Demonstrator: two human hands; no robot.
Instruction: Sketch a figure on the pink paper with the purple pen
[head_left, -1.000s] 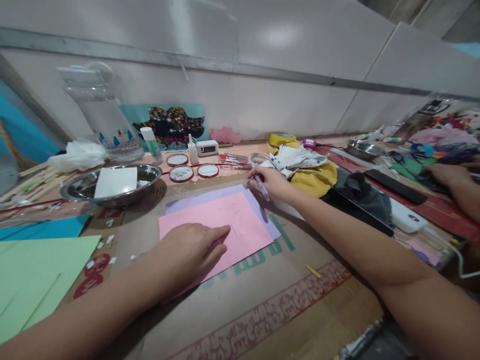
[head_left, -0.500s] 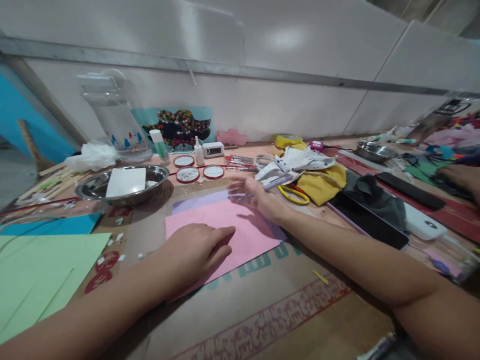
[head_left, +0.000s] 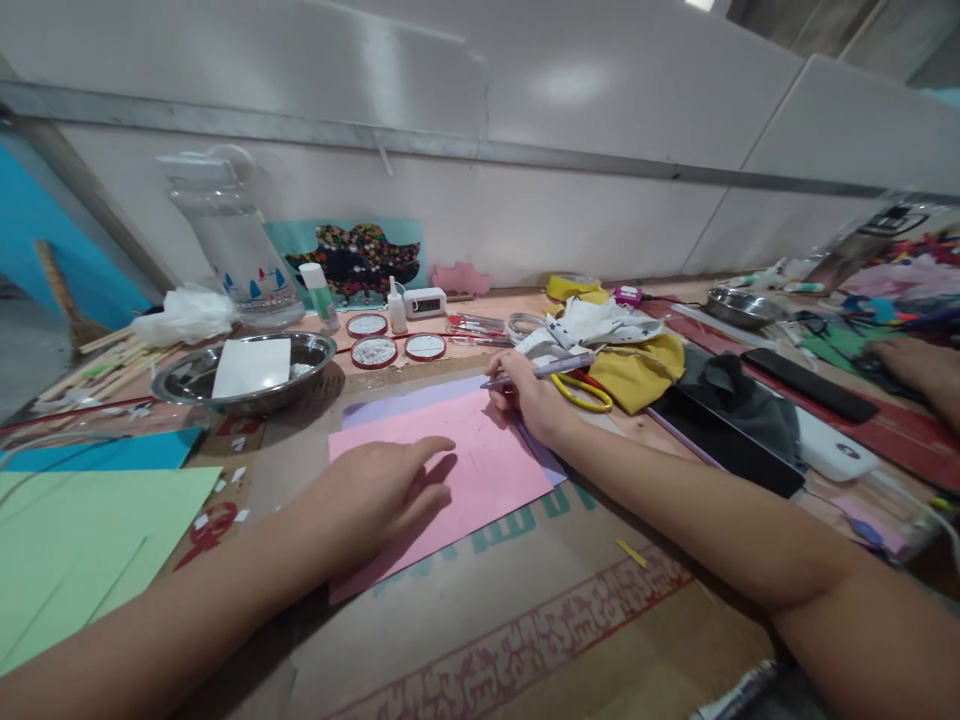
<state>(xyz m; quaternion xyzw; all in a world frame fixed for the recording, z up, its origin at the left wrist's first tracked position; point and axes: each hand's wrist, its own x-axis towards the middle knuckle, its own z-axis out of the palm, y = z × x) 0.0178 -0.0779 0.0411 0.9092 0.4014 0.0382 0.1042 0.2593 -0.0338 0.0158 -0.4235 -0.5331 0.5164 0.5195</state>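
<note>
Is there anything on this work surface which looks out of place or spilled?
Yes: small white scraps lie scattered between the green paper and the pink sheet, and a yellow strip lies alone on the cardboard, like leftover litter.

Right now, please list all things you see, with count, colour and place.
Pink paper: 1, pink, centre
Purple paper: 1, purple, beneath pink paper
Pen: 1, greyish purple, in right hand
Green sheets: several, light green, left
Blue sheet: 1, blue, left
Large bowl: 1, silver, left
Small bowl: 1, silver, far right
Bottle: 1, clear, back left
Capped tube: 1, green and white, beside bottle
Red-rimmed dishes: 3, red and white, back centre
Display device: 1, white, back centre
Decorated card: 1, turquoise and black, back
Cloth heap: 1, white and yellow, right of centre
Flat black objects: 2, black, right
Co-worker's hand: 1, far right edge
Remaining clutter: uncountable, mixed, both sides
Left hand: 1, over pink paper
Right hand: 1, around pen
</note>
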